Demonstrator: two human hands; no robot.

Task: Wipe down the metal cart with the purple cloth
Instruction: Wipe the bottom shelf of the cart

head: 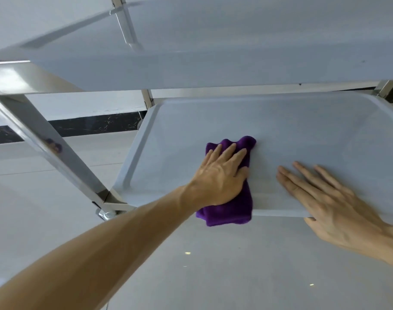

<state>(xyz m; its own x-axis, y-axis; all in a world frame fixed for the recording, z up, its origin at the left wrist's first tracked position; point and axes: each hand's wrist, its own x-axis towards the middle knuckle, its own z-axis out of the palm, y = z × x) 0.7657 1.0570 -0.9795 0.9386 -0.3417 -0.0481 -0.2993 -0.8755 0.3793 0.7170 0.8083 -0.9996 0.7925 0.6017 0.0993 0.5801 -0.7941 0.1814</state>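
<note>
Centrally, just below mid-frame, the left hand (221, 175) lies palm-down on the purple cloth (229, 209), its fingers (230, 151) straight and slightly spread, pressing the cloth flat rather than curling round it; the thumb lies along the cloth's right side. The cloth sits on the lower shelf (303, 135) of the cart (47, 135), bunched beyond the fingertips, and its near end hangs over the shelf's front edge. To the right, the right hand (332, 202) rests flat on the same shelf, fingers extended and a little apart, holding nothing, its heel at the front edge and its thumb seemingly tucked under the rim. The two hands are near each other but not touching. An upper shelf (213, 52) spans the top of the frame, and a shiny leg (63, 157) slants down the left side above the pale floor (213, 265).
</note>
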